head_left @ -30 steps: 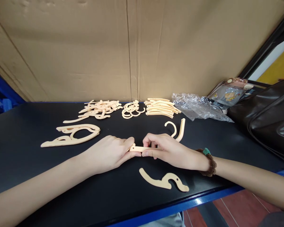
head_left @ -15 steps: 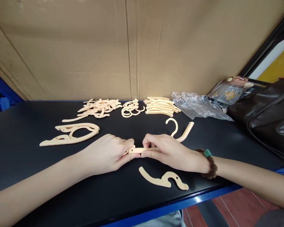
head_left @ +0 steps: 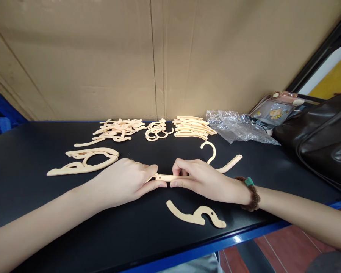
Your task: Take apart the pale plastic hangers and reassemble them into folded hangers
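Note:
Between my two hands is a cream folding clothes hanger. My left hand pinches its left part beside a small pivot joint. My right hand grips the bar just to the right, thumb in front and fingers curled behind. The hanger's hook and one arm stick out beyond my right hand, whose palm hides the part that joins them. A loose curved hanger arm lies flat nearer the table's front edge. A folded hanger rests on the table left of my left hand.
Along the back of the black table are piles of curved arms, hooks and straight strips. Crumpled clear plastic bags and a dark leather bag are at the right. Cardboard stands behind.
The hanger arm beyond my right hand has swung outward to the right and lower. Its hook has shifted slightly right. Both hands keep their grip and have risen a little.

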Demonstrator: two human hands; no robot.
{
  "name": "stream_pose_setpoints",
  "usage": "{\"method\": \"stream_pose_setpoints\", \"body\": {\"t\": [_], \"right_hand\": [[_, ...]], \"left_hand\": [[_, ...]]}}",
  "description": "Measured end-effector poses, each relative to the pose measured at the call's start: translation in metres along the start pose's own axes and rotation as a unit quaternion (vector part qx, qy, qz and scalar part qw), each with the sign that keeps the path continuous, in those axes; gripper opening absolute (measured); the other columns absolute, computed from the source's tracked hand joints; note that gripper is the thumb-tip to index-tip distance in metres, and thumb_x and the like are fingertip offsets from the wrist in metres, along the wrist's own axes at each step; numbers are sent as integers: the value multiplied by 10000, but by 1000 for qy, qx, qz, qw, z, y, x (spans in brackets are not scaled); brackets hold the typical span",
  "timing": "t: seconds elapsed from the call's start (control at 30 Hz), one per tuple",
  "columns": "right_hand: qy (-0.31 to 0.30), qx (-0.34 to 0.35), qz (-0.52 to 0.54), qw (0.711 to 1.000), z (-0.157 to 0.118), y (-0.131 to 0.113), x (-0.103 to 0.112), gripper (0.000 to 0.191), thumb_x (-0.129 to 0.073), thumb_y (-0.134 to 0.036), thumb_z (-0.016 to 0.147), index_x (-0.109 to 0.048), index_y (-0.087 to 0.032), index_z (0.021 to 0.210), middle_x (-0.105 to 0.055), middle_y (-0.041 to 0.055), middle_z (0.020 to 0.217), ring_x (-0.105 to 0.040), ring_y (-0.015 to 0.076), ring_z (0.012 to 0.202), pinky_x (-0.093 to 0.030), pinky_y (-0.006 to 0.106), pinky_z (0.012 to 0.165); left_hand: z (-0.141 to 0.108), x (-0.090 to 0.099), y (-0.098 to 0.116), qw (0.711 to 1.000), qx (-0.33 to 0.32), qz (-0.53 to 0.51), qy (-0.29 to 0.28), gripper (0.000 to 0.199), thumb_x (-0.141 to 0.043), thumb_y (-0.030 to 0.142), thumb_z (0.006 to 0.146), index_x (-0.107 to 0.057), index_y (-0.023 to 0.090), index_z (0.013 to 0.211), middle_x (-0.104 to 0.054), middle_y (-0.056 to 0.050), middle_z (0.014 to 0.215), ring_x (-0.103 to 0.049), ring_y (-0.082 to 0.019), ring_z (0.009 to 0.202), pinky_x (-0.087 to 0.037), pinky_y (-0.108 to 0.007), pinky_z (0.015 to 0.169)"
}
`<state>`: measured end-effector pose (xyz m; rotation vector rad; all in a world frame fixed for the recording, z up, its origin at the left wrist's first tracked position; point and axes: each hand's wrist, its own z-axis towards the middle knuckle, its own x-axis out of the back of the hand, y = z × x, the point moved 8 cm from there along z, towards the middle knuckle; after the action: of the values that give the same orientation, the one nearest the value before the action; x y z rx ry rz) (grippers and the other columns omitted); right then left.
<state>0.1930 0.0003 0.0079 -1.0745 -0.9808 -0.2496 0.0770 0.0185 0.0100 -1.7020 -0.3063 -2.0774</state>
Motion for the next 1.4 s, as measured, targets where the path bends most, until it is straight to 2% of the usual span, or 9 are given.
{"method": "stream_pose_setpoints", "body": {"t": [0.3,0.53,0.93,1.2,1.4], "right_hand": [[-16,12,41,999,1,-1,-1,189,-589,-338,929,-519,-189,837,-556,-66,718,-505,74,645,-330,206,573],[-21,0,68,997,2,2,-2,198,-591,-351,924,-537,-185,833,-538,-64,685,-486,74,610,-320,205,550],[-22,5,48,999,1,1,-2,207,-553,-375,941,-537,-192,846,-534,-55,701,-476,83,614,-314,215,560],[-33,-3,77,996,4,5,-6,221,-555,-382,940,-522,-189,839,-514,-67,665,-477,73,603,-315,203,560],[-43,-10,96,994,4,6,-6,251,-543,-422,937,-518,-189,848,-507,-60,670,-466,77,599,-319,203,546]], "left_hand": [[1,-2,3,999,6,-26,-35,394,-319,478,993,-415,209,722,-538,37,552,-474,-126,407,-180,-264,437],[0,-8,-2,996,22,-52,-69,372,-311,447,1003,-412,214,732,-514,42,526,-496,-144,413,-212,-268,442],[1,-11,-1,991,36,-86,-98,346,-292,404,1007,-400,222,735,-469,47,510,-456,-143,409,-217,-255,439],[2,-14,3,996,13,-25,-90,379,-261,386,1009,-433,209,722,-504,32,515,-444,-142,382,-175,-277,435],[3,-15,2,997,6,-35,-68,390,-278,392,1003,-451,203,709,-512,31,524,-466,-138,401,-204,-273,439]]}}
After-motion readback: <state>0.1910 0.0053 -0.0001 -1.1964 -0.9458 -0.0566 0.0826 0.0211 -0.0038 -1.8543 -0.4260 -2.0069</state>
